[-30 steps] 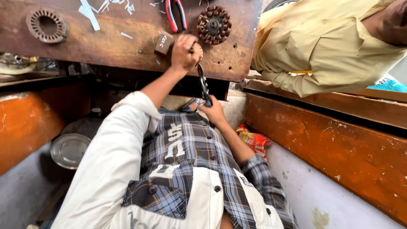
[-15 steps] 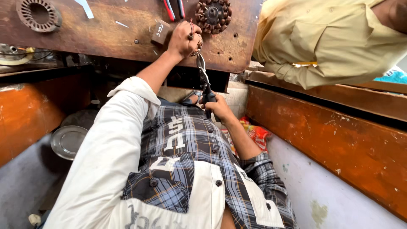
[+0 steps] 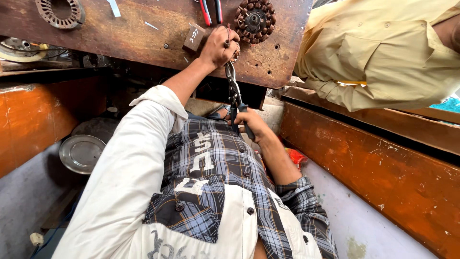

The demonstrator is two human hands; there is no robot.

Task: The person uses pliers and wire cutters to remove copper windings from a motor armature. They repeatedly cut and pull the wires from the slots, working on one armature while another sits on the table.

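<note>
Nearest, a checked grey-and-cream shirt (image 3: 211, 192) filling the lower view, both arms reaching away over it. Left of that, low down, a round shiny metal plate (image 3: 82, 152) lying flat. Farther on, right hand (image 3: 253, 123) closed around the dark handles of metal pliers (image 3: 235, 98), blades pointing up and away, apparently to grip something at the board's near edge; the exact bite hidden. Beyond, left hand (image 3: 218, 47) curled tight, pinching a small ring-like piece against the worn brown wooden tabletop (image 3: 139, 38), seemingly steadying it for the pliers. Far left, a grey slotted metal ring (image 3: 61, 12); far centre, a copper-wound round coil core (image 3: 255, 20) beside red-handled tools (image 3: 211, 10). Far right, another person's pale yellow shirt (image 3: 383, 52), leaning close.
</note>
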